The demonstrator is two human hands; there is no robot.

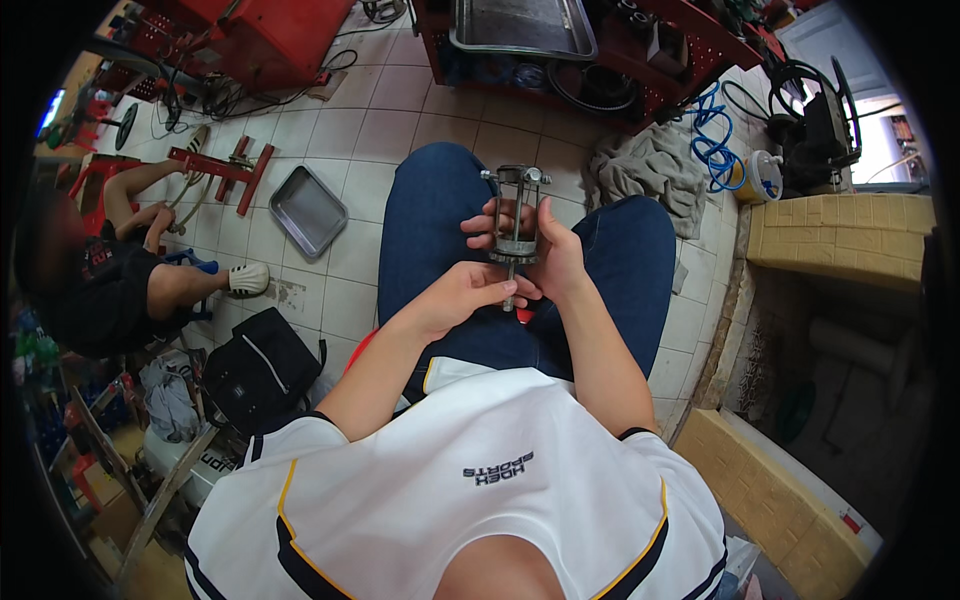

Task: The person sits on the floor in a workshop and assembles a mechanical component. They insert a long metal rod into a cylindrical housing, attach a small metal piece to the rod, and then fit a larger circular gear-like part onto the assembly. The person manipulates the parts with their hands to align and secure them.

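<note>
Above my lap I hold a cage-like metal tool (516,250), with upright rods, a round plate low down and a thin stem below it. Bolts or knobs stick out at its upper end. My right hand (560,256) wraps the cage from the right, its fingers showing behind the rods and its thumb up along the side. Lower down, my left hand (468,298) is closed about the stem, thumb on the near side. The tool stands roughly upright between my knees, touching neither the floor nor a bench.
A metal tray (308,212) lies on the tiled floor, left of my knees. Another person (110,270) sits at the far left by a red metal stand (225,172). Ahead is a red cart (425,45); a grey cloth (648,180) and a blue coiled hose (712,145) lie right.
</note>
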